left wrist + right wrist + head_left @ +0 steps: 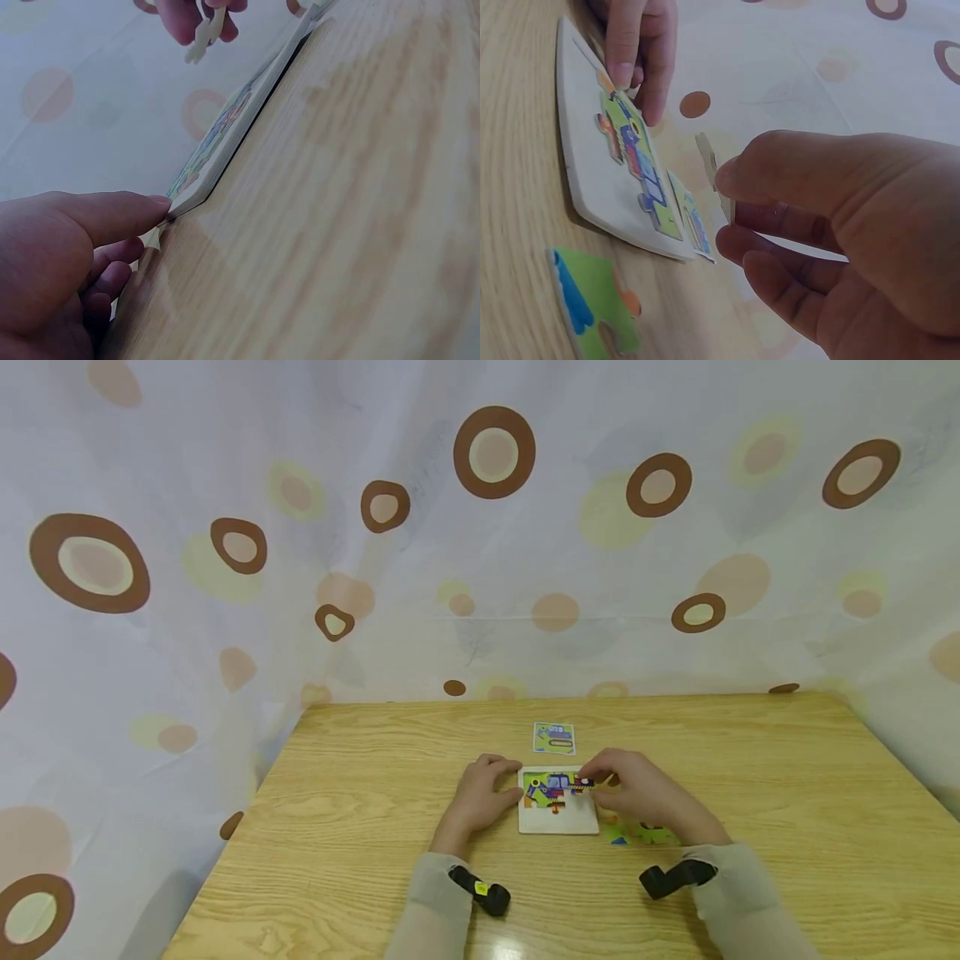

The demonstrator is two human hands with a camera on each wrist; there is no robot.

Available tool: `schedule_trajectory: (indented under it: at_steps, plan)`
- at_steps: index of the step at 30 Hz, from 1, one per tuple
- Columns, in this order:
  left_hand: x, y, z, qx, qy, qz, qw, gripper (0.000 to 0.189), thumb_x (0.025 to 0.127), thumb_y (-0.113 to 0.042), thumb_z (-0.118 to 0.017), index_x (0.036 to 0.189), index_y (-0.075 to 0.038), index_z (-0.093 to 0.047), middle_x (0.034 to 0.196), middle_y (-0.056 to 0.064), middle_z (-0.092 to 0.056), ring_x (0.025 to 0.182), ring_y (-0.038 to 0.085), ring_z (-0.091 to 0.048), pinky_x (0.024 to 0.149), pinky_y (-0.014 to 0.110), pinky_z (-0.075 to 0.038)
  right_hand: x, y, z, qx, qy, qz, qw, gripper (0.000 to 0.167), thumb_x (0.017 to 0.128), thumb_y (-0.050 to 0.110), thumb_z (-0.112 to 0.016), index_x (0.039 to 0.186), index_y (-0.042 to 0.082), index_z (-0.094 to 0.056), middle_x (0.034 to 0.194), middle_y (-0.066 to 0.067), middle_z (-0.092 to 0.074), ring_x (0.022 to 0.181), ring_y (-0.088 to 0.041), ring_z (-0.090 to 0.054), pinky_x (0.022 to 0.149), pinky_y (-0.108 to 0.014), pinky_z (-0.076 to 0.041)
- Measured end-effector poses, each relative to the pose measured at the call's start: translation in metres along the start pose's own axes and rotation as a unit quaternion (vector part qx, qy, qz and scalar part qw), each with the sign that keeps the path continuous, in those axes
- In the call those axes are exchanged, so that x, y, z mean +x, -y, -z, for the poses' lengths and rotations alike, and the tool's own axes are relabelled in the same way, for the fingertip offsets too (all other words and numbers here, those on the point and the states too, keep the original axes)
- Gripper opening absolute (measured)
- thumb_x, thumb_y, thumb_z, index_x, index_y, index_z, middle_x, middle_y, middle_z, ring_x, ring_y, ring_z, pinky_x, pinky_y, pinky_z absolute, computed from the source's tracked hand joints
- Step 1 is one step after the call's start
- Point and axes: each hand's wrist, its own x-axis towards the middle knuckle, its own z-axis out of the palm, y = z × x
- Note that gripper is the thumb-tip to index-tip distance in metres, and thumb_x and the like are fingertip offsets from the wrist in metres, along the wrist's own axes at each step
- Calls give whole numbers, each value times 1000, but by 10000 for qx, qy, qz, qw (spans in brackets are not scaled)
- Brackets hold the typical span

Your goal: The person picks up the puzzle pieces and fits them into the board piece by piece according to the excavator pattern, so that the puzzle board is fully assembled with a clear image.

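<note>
A white puzzle tray (558, 823) lies on the table, its upper part filled with joined pieces (543, 787) that show a blue digger on green. My left hand (480, 793) rests against the tray's left side, thumb and forefinger spread along it. In the left wrist view the thumb (127, 214) is straight, its tip at the tray's corner. My right hand (633, 789) pinches a puzzle piece (707, 161) between thumb and fingertips over the tray's upper right. In the right wrist view that piece is seen nearly edge-on, raised above the tray.
A small picture card (554, 738) of the digger lies behind the tray. Loose puzzle pieces lie to the right of the tray, under my right forearm; one is green with a blue corner (574, 292). A spotted curtain (555, 635) hangs behind the wooden table (360, 810).
</note>
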Motion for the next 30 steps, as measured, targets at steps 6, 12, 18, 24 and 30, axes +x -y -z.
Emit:
schedule_trajectory:
  at_steps: [6, 12, 18, 24, 30]
  plan:
    - [-1, -1, 2, -29, -26, -20, 10000, 40, 93, -20, -69, 132, -13, -64, 132, 10, -52, 125, 33, -45, 105, 49, -36, 4, -3, -7, 40, 79, -22, 10000, 24, 88, 4, -70, 112, 5, -71, 107, -3, -66, 96, -23, -61, 84, -44, -52]
    - [0, -1, 1, -34, -13, 34, 10000, 40, 93, -22, -68, 132, -15, -64, 133, 9, -52, 126, 32, -45, 106, 48, -35, 6, -7, -15, 53, 158, -63, 9998, 21, 88, 5, -71, 108, 7, -72, 104, 0, -65, 93, -19, -60, 80, -36, -52]
    - [0, 0, -1, -38, -11, 6, 10000, 40, 93, -22, -69, 132, -14, -64, 132, 9, -52, 125, 33, -45, 106, 49, -36, 6, -8, -21, 10, 141, -78, 9999, 19, 86, 4, -70, 105, 7, -72, 102, 0, -64, 90, -16, -58, 79, -35, -52]
    - [1, 1, -1, -25, -15, 10, 10000, 40, 93, -23, -68, 132, -15, -64, 133, 9, -52, 126, 32, -45, 106, 48, -36, 8, -7, -22, -129, 100, -89, 9998, 18, 86, 4, -70, 103, 8, -73, 103, 0, -64, 87, -14, -56, 78, -34, -51]
    - [0, 0, 0, -25, -18, 12, 10000, 40, 93, -23, -68, 132, -15, -64, 132, 9, -52, 125, 32, -45, 106, 48, -36, 10, -7, -24, -215, 251, -111, 9994, 18, 88, 3, -69, 105, 8, -75, 101, 1, -62, 85, -12, -55, 74, -30, -50]
